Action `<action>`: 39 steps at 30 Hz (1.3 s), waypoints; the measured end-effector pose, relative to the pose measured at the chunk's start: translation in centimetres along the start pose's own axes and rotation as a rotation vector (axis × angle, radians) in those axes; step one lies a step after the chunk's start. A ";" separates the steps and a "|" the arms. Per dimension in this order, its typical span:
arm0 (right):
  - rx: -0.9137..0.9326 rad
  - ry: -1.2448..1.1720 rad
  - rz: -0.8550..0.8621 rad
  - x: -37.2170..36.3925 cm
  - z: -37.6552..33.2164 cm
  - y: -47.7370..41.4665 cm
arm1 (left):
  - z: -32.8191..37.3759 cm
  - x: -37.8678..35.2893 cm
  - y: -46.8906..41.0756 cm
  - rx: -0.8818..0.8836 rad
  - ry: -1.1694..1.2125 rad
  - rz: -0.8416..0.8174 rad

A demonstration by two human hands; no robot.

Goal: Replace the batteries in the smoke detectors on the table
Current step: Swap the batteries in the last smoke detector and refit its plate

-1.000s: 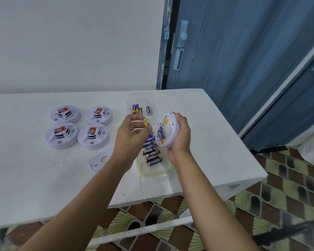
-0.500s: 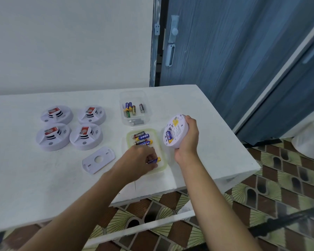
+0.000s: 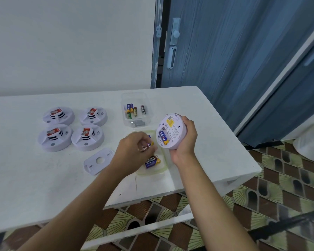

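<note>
Right grip (image 3: 187, 140) was clenched round the rim of a smoke detector (image 3: 172, 130), held up over the right part of the desk (image 3: 25, 178), tilted on edge with its back side toward the camera. One blue-and-yellow cell (image 3: 163, 138) sat in the open battery bay, with a yellow sticker (image 3: 170, 122) above it on the same back face. Left grip (image 3: 132, 151) was just left of the detector, fingers curled and pinching a dark battery (image 3: 145, 147) at the tips; the hand was motion-blurred, so the exact finger hold could not be told. It hung over a green-rimmed tray (image 3: 163, 167) lying on the desk, near edge side. Loose Eveready batteries (image 3: 152, 161) lay in the tray, partly hidden by the hand. Just beyond the tray, farther back, stood a clear plastic box (image 3: 147, 122) with a few mixed batteries (image 3: 132, 109) inside. Left of the tray a flat white mounting plate (image 3: 99, 161) lay on the desk, touching nothing. Farther left sat four other detectors (image 3: 88, 137) in a two-by-two block, face up, each with a red label. A white wall (image 3: 71, 42) stood behind the desk, a blue door (image 3: 225, 51) far right and a patterned tile floor (image 3: 279, 187) below.
</note>
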State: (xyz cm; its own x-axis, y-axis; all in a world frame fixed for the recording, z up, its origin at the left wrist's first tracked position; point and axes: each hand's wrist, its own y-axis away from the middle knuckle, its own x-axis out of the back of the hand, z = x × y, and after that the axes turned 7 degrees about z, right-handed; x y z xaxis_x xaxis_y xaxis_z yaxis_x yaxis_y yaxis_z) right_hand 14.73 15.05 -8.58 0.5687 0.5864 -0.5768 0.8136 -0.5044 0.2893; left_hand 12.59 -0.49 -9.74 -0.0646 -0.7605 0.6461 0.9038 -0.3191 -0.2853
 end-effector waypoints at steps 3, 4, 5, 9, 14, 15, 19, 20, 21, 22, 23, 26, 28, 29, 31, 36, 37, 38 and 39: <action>0.011 -0.011 -0.040 -0.3 0.2 0.2 | 1.3 0.4 -0.4 -0.049 0.063 0.076; 0.011 -0.019 -0.058 -0.4 0.2 0.2 | 1.5 0.4 -0.5 -0.061 0.069 0.075; 0.005 -0.028 -0.079 -0.5 0.0 0.3 | 1.6 0.4 -0.6 -0.073 0.073 0.073; -0.012 -0.036 -0.123 -0.8 -0.2 0.5 | 1.7 0.8 -0.8 -0.086 0.075 0.078; -0.010 0.001 -0.129 -1.1 0.3 0.4 | 2.1 1.3 -0.6 -0.110 0.076 0.078; -0.010 0.000 -0.134 -1.1 0.3 0.4 | 2.1 1.4 -0.7 -0.108 0.058 0.062; -0.040 -0.006 -0.146 -1.4 0.4 0.2 | 2.0 1.7 -0.7 -0.072 0.005 0.034; -0.044 -0.003 -0.142 -1.6 0.4 0.2 | 2.1 1.6 -0.7 -0.074 -0.012 0.037; -0.046 0.001 -0.139 -1.7 0.4 0.2 | 2.1 1.6 -0.6 -0.078 -0.027 0.042; -0.043 0.006 -0.137 -1.9 0.5 0.2 | 2.2 1.5 -0.6 -0.086 -0.036 0.045; -0.040 0.007 -0.138 -1.9 0.6 0.2 | 2.3 1.5 -0.5 -0.097 -0.045 0.044; -0.040 0.028 -0.116 -2.0 1.0 0.2 | 2.1 1.2 -0.7 -0.137 -0.073 0.036; -0.037 0.063 -0.088 -2.1 1.2 0.2 | 1.8 0.9 -0.9 -0.146 -0.092 0.049; -0.036 0.073 -0.080 -2.2 1.3 0.1 | 1.6 0.8 -1.0 -0.153 -0.107 0.050; -0.055 0.066 -0.087 -2.1 1.4 0.2 | 1.5 0.8 -1.0 -0.158 -0.112 0.031; -0.099 0.055 -0.097 -1.8 1.0 0.2 | 1.5 1.2 -0.7 -0.108 -0.049 -0.010; -0.099 0.056 -0.090 -1.7 1.0 0.2 | 1.6 1.2 -0.7 -0.078 -0.040 -0.014; -0.098 0.054 -0.081 -1.6 1.0 0.1 | 1.7 1.2 -0.7 -0.048 -0.029 -0.013; -0.096 0.047 -0.066 -1.5 1.0 0.1 | 1.8 1.2 -0.7 -0.034 -0.020 -0.007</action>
State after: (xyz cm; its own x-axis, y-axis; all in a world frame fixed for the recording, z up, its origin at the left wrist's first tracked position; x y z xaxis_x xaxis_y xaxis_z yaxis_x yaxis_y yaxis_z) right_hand 13.80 13.49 -8.46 0.5168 0.6468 -0.5610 0.8560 -0.4018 0.3253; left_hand 12.68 -0.13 -7.48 -0.0623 -0.7467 0.6622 0.8886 -0.3435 -0.3039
